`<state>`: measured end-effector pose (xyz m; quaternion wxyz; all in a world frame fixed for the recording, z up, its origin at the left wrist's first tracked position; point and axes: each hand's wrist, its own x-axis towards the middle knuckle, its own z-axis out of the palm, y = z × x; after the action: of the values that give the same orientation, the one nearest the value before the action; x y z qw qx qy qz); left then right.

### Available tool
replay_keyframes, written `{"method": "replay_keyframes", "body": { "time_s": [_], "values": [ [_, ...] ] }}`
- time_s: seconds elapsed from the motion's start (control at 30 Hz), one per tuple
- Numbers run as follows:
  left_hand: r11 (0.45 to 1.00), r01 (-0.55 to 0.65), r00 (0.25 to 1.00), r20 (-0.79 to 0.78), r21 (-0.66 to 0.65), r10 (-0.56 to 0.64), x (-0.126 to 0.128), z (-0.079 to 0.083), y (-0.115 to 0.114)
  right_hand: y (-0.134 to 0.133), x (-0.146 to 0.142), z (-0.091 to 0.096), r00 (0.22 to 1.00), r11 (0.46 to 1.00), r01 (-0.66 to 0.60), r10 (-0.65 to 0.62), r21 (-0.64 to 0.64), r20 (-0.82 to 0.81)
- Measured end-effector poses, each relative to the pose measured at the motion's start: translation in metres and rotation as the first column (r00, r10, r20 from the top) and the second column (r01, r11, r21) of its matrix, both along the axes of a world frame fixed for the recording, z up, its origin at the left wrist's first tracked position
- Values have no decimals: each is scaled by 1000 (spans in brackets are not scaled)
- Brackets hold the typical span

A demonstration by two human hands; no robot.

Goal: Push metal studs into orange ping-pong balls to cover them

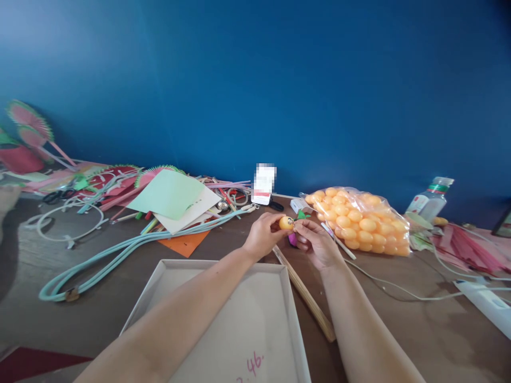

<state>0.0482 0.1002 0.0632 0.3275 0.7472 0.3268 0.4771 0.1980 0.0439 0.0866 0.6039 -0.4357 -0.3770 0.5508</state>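
My left hand (264, 234) pinches a small orange ball (286, 223) between thumb and fingers, held above the brown table. My right hand (317, 243) is closed right beside the ball, fingertips at its right side, gripping something small that includes a purple piece (293, 239) and a green bit (301, 215); I cannot make out what it is. Both forearms reach forward over a shallow white cardboard tray (167, 282). A wooden stick (305, 294) lies on the table under my right wrist.
A clear bag of several orange balls (361, 221) lies right of my hands. Behind it stands a plastic bottle (429, 200). Pale green cords (120, 252), paper sheets (170, 195), pink paper fans (30, 125) and craft clutter fill the left. A white power strip (485, 301) sits at the right.
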Motion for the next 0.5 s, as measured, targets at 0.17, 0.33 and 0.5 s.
{"method": "replay_keyframes", "body": {
  "time_s": [0.17, 0.33, 0.5],
  "values": [
    [1000, 7, 1000, 11, -18, -7, 0, -1, 0, -1, 0, 2, 999, 1000, 0, 0, -10, 33],
    [999, 16, 1000, 20, -30, -15, 0, 0, -1, -2, 0, 4, 997, 1000, 6, -5, -11, 73],
    [999, 21, 999, 28, -36, -20, 0, 0, -1, -3, 1, 5, 995, 1000, 19, -18, -14, 101]
  ]
}}
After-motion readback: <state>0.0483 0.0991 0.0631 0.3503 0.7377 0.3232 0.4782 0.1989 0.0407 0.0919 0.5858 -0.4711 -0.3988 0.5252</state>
